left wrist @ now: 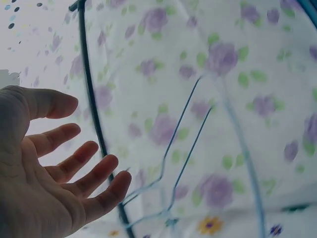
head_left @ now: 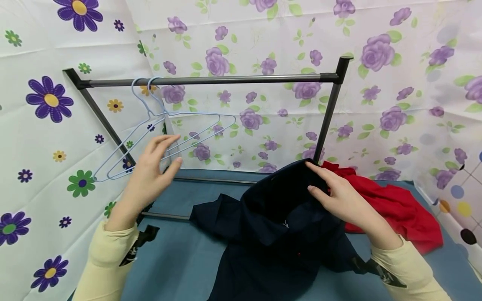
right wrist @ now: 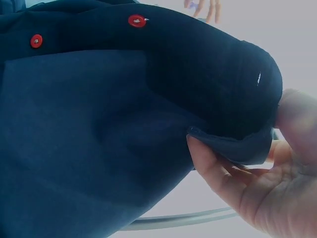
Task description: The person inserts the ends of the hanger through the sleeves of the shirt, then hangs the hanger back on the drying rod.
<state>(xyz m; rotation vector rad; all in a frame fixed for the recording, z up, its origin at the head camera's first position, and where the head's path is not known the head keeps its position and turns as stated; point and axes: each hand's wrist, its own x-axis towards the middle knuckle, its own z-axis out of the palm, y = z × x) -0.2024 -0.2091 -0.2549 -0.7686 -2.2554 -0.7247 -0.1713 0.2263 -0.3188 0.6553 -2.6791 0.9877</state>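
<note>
A navy shirt (head_left: pixel 263 255) with red buttons (right wrist: pixel 137 21) lies partly raised on the blue surface, its collar end gaping toward the head camera. My right hand (head_left: pixel 344 198) pinches the edge of its collar (right wrist: pixel 223 74) between thumb and fingers. Two light blue wire hangers (head_left: pixel 163 113) hang side by side from a rack's bar (head_left: pixel 226 79). Just in front of them is my left hand (head_left: pixel 150 171), thumb and fingers spread apart with nothing between them. In the left wrist view the fingers of that hand (left wrist: pixel 54 173) are loosely bent, beside the hanger wires.
Red cloth (head_left: pixel 391 205) lies crumpled to the right, behind my right hand. The rack's dark right post (head_left: pixel 329 117) rises behind the shirt, and its lower rails (head_left: pixel 165 216) run along the blue surface (head_left: pixel 177 259). Flowered sheets (head_left: pixel 256 42) enclose the back and left.
</note>
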